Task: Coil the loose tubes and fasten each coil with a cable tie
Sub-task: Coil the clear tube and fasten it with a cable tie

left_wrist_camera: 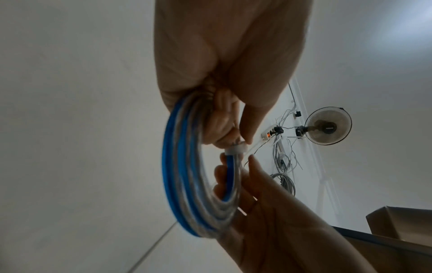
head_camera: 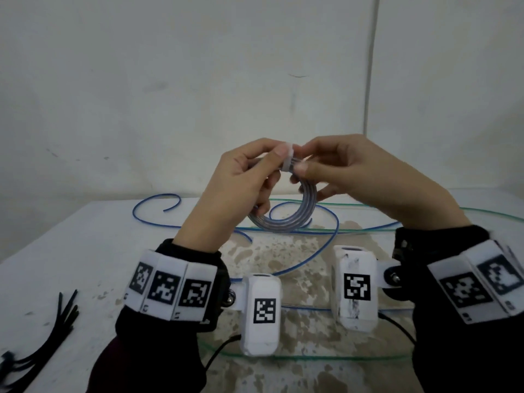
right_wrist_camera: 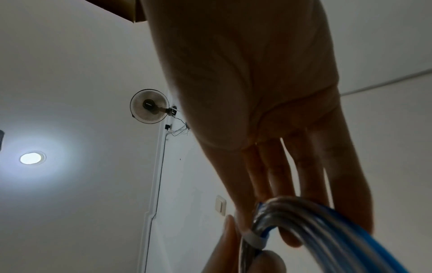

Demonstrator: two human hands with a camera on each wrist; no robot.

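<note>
A coil of clear and blue tube (head_camera: 289, 219) (left_wrist_camera: 187, 184) (right_wrist_camera: 327, 221) hangs in the air above the table, held at its top by both hands. A white cable tie (head_camera: 288, 158) (left_wrist_camera: 236, 149) (right_wrist_camera: 254, 240) is wrapped round the coil there. My left hand (head_camera: 241, 182) grips the coil just left of the tie, thumb tip against the tie. My right hand (head_camera: 348, 174) pinches the coil just right of the tie, its other fingers lying behind the loop. Loose blue tubes (head_camera: 158, 199) and green tubes (head_camera: 425, 225) lie on the table.
The white table (head_camera: 71, 251) has a worn, stained patch in the middle. A bundle of black cable ties (head_camera: 56, 324) lies at the front left. A green tube (head_camera: 312, 357) runs along the near edge under my wrists. A white wall stands behind.
</note>
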